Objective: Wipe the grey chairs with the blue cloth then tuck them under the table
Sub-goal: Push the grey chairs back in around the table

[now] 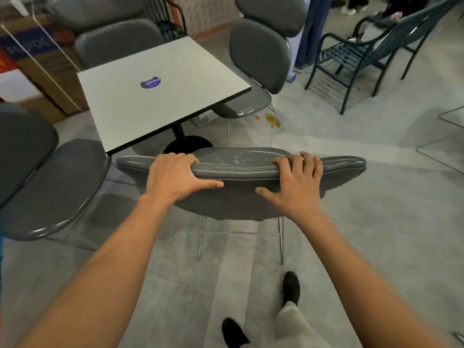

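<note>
A grey chair (241, 169) stands in front of me, its backrest top edge toward me and its seat pointing at the white table (160, 96). My left hand (175, 177) grips the left part of the backrest top, fingers over the far side, thumb on the near side. My right hand (291, 182) grips the right part the same way. Another grey chair (258, 61) sits at the table's right side, one (45, 182) at the left, and one (118, 41) at the far side. No blue cloth is in view.
A purple sticker (150, 82) lies on the table. Cardboard boxes (37, 61) stand at the back left. A dark green metal bench (364, 51) is at the back right, with a person's legs (311, 31) beside it. Orange stains (272, 120) mark the floor. My feet (290, 287) are below.
</note>
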{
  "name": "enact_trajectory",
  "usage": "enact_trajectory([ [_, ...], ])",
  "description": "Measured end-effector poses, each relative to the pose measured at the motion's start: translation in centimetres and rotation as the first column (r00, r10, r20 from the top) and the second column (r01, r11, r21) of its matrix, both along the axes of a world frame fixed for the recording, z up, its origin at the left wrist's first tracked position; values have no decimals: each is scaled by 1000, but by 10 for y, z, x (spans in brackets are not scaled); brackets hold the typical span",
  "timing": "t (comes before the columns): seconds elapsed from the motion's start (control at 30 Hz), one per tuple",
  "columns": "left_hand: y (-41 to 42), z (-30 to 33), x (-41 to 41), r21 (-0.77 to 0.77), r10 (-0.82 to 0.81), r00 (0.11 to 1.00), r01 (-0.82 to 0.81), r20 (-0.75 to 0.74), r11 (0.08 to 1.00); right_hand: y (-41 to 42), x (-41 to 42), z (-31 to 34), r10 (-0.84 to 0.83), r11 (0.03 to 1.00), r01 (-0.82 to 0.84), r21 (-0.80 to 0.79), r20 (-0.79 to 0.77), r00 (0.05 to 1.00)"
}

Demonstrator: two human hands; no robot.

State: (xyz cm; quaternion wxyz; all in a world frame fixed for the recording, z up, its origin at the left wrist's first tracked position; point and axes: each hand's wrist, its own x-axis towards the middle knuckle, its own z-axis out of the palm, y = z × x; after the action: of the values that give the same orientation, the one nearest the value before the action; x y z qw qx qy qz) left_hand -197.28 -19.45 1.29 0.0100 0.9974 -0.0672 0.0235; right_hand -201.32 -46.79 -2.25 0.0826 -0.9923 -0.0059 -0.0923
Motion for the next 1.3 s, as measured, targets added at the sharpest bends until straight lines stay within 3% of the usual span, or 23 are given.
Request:
enact_trajectory([
  [0.4,-27,-1,-46,-47,183,983,-181,33,982,-36,-10,0,205,972,-208,105,46,978],
  [0.83,-90,-8,-155,-31,409,905,-408,116,912,-91,-34,-9,453,886,-461,50,113,884],
  [1.3,-96,-29,-117,1,393,873,-411,290,912,-95,20,-10,499,858,-511,50,157,853],
])
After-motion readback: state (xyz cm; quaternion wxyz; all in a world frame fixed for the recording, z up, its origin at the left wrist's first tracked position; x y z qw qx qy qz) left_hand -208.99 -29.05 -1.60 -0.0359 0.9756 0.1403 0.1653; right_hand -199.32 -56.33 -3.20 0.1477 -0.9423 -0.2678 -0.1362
